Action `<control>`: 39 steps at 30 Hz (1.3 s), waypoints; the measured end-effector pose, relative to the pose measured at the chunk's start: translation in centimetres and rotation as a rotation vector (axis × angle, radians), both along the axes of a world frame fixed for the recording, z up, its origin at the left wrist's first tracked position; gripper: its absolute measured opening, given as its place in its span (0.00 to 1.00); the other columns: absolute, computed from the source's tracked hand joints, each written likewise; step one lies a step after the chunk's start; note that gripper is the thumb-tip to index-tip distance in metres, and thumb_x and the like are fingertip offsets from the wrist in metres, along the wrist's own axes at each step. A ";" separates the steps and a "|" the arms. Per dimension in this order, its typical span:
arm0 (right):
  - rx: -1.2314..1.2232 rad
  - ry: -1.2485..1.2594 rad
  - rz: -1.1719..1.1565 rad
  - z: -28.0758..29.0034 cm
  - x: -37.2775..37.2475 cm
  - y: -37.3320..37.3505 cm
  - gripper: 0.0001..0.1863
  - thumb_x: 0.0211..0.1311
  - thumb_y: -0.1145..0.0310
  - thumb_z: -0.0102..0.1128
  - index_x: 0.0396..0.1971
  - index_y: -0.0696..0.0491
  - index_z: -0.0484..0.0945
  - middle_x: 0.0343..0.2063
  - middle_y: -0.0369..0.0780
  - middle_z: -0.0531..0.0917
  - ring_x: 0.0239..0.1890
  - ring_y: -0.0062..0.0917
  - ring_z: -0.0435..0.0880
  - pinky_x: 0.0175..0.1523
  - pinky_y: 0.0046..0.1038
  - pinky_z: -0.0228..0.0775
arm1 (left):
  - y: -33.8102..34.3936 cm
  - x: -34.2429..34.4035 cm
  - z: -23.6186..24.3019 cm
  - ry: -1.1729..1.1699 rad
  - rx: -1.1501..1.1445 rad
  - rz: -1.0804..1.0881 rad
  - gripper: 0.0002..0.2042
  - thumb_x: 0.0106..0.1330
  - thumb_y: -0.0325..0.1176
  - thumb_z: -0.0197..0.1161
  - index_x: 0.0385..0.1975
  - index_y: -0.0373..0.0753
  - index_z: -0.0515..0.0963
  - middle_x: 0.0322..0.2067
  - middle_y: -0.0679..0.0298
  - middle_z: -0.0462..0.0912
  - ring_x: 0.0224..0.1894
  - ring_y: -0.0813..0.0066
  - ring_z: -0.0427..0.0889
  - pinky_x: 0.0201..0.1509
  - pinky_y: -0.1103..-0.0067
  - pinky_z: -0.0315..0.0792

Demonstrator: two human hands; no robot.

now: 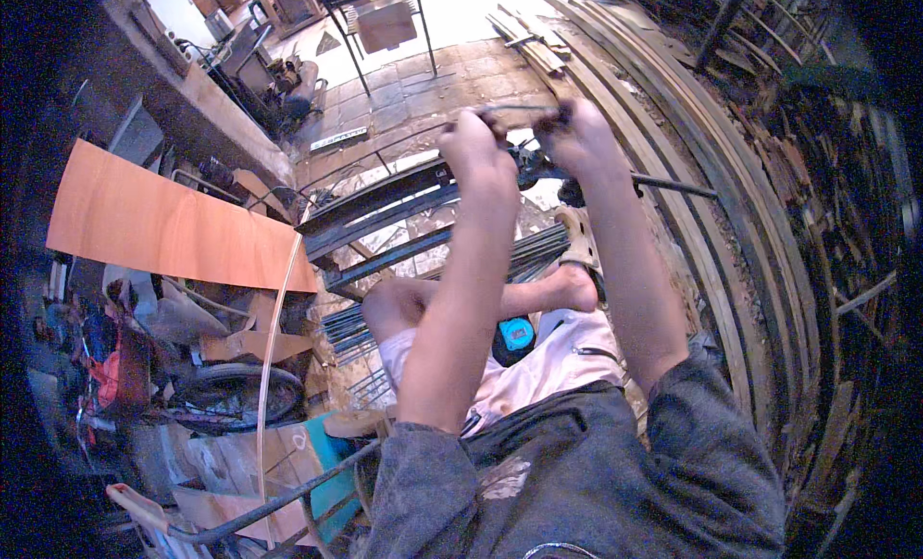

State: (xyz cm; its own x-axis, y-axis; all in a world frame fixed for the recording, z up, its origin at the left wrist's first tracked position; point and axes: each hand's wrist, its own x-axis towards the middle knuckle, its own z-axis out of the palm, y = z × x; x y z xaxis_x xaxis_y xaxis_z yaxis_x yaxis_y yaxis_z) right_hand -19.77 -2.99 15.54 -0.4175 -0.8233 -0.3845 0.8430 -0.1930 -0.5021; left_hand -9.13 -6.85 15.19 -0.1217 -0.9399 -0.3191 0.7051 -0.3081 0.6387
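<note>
My left hand (478, 144) is closed at the far end of a dark metal frame (385, 198). Close beside it, my right hand (575, 141) is also closed and somewhat blurred. A thin, dark metal rod (519, 107) spans the gap between them, with an end in each fist. Just below my hands, dark metal fittings sit on the frame, partly hidden by my wrists. Another bar (678, 185) sticks out to the right past my right forearm. On my lap lies a blue and black tape measure (516, 335).
Long timber planks (663, 126) run along the right, beside heaped wood scraps (817, 261). Left of the frame are an orange-brown sheet (173, 223), a pale bent strip (274, 347) and a wheel (236, 397). Thin rods (356, 338) lie beneath the frame. A metal stand (385, 25) is ahead.
</note>
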 end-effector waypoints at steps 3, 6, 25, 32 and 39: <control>-0.036 0.223 0.011 -1.7 -1.6 5.6 0.08 0.65 0.65 0.45 0.29 0.53 0.68 0.20 0.36 0.73 0.21 0.23 0.73 0.26 0.26 0.67 | 7.6 1.3 0.3 -0.148 -0.211 -0.066 0.09 0.66 0.27 0.53 0.40 0.37 0.61 0.23 0.63 0.73 0.18 0.79 0.69 0.20 0.81 0.64; 0.008 0.914 -0.045 -2.4 0.4 12.3 0.04 0.63 0.68 0.49 0.32 0.52 0.70 0.24 0.35 0.76 0.26 0.18 0.76 0.24 0.21 0.65 | 12.9 4.1 -4.8 -0.459 -0.531 -0.059 0.23 0.66 0.26 0.54 0.58 0.37 0.53 0.30 0.60 0.78 0.20 0.85 0.68 0.21 0.86 0.63; 0.183 0.985 0.304 -5.9 4.1 17.4 0.10 0.65 0.72 0.50 0.42 0.58 0.76 0.25 0.35 0.78 0.26 0.13 0.75 0.30 0.15 0.67 | 14.8 16.4 -6.9 -0.614 -0.317 -0.175 0.09 0.74 0.32 0.42 0.50 0.41 0.63 0.22 0.63 0.77 0.14 0.88 0.63 0.16 0.89 0.57; 0.231 0.785 0.345 -6.7 4.1 17.5 0.11 0.66 0.70 0.50 0.43 0.55 0.78 0.23 0.29 0.74 0.26 0.11 0.74 0.30 0.14 0.68 | 14.6 18.4 -9.9 -0.515 -0.370 -0.100 0.12 0.73 0.33 0.45 0.49 0.34 0.69 0.36 0.54 0.80 0.30 0.80 0.76 0.38 0.83 0.73; 0.179 0.771 0.490 -7.5 3.9 16.8 0.12 0.64 0.70 0.51 0.43 0.59 0.77 0.24 0.32 0.76 0.22 0.10 0.67 0.23 0.15 0.61 | 13.1 18.0 -10.4 -0.485 -0.207 -0.366 0.14 0.72 0.33 0.48 0.53 0.35 0.70 0.25 0.64 0.77 0.20 0.85 0.70 0.22 0.87 0.66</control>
State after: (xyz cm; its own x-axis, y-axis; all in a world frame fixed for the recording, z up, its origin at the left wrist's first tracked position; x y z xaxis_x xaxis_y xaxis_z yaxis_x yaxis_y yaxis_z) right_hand -15.83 13.86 8.00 -0.2317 -0.9303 -0.2844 0.2313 0.2313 -0.9450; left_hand 8.86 6.24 4.78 -0.3334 -0.9132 -0.2344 0.1936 -0.3096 0.9309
